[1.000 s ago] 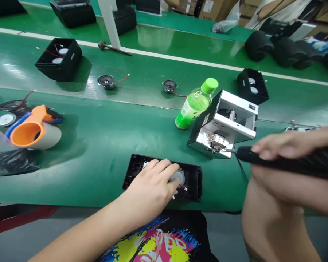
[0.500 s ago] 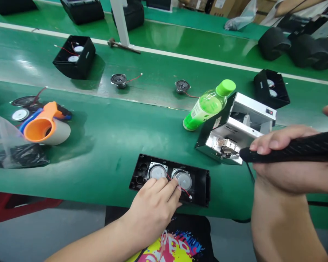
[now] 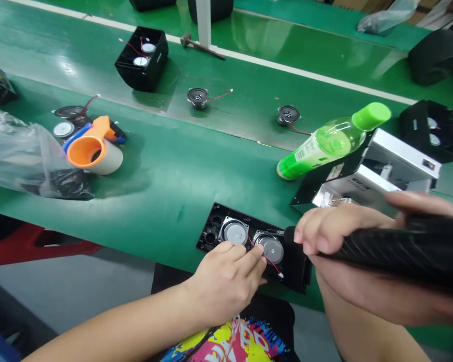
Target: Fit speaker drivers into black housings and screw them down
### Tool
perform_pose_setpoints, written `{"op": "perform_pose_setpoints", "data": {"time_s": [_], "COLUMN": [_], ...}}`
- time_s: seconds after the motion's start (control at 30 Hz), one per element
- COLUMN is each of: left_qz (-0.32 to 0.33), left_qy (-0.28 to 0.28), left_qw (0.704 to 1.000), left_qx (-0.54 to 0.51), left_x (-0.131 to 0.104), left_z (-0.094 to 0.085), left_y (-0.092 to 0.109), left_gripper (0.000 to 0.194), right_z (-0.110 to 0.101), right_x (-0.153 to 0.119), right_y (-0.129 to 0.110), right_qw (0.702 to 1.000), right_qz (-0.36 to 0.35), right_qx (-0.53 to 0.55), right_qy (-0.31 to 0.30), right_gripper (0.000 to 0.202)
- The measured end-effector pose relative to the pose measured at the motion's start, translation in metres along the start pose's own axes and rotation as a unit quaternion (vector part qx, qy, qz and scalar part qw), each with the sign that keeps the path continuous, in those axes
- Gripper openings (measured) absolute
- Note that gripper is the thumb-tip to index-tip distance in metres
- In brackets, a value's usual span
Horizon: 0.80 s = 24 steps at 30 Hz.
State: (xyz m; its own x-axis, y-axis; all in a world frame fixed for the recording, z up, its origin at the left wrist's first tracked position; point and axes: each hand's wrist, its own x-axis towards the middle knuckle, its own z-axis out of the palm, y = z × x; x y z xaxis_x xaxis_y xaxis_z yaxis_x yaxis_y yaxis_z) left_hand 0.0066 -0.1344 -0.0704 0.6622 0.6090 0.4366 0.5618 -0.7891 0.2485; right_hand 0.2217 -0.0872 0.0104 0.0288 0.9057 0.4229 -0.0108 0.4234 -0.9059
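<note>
A black speaker housing (image 3: 211, 232) lies at the near edge of the green table (image 3: 166, 171), with two round silver speaker drivers (image 3: 234, 233) set in it and red wires across them. My left hand (image 3: 226, 279) rests on the housing's near edge, fingertips touching the drivers and the wire. My right hand (image 3: 362, 261) grips a black electric screwdriver (image 3: 396, 251) held level. Its tip points left over the housing's right end, close to the right driver.
A green bottle (image 3: 324, 143) leans on a silver screw feeder box (image 3: 385, 168) at right. An orange tape dispenser (image 3: 92, 148) and a plastic bag (image 3: 18, 156) lie at left. Loose speakers (image 3: 198, 97) and black housings (image 3: 141, 58) sit on the belt behind.
My right hand has carried the screwdriver from the silver box down and left to the housing. My left hand has stayed at the housing's near edge. The view shifted left.
</note>
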Motion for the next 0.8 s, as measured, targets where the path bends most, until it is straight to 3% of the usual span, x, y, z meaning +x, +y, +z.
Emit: {"op": "perform_pose_setpoints", "data": {"time_s": [0.07,0.13,0.33,0.8], "left_qz": [-0.001,-0.001,0.002,-0.001], "left_qy": [0.000,-0.005,-0.004,-0.012], "left_qw": [1.000,1.000,1.000,1.000], "left_qx": [0.001,0.001,0.000,-0.005], "left_x": [-0.001,0.000,0.001,0.001], "left_z": [0.001,0.000,-0.004,-0.003], "left_y": [0.000,0.000,-0.002,-0.002], "left_gripper": [0.029,0.030,0.032,0.032], "right_z": [0.014,0.016,0.015,0.012], "right_x": [0.006,0.008,0.006,0.007], "right_y": [0.009,0.016,0.025,0.031], "right_qw": [0.997,0.994,0.994,0.995], "right_qz": [-0.015,-0.010,-0.017,0.023], "right_qx": [0.080,0.102,0.106,0.087], "right_qy": [-0.006,-0.028,-0.007,-0.034], "right_gripper": [0.062,0.055,0.076,0.078]}}
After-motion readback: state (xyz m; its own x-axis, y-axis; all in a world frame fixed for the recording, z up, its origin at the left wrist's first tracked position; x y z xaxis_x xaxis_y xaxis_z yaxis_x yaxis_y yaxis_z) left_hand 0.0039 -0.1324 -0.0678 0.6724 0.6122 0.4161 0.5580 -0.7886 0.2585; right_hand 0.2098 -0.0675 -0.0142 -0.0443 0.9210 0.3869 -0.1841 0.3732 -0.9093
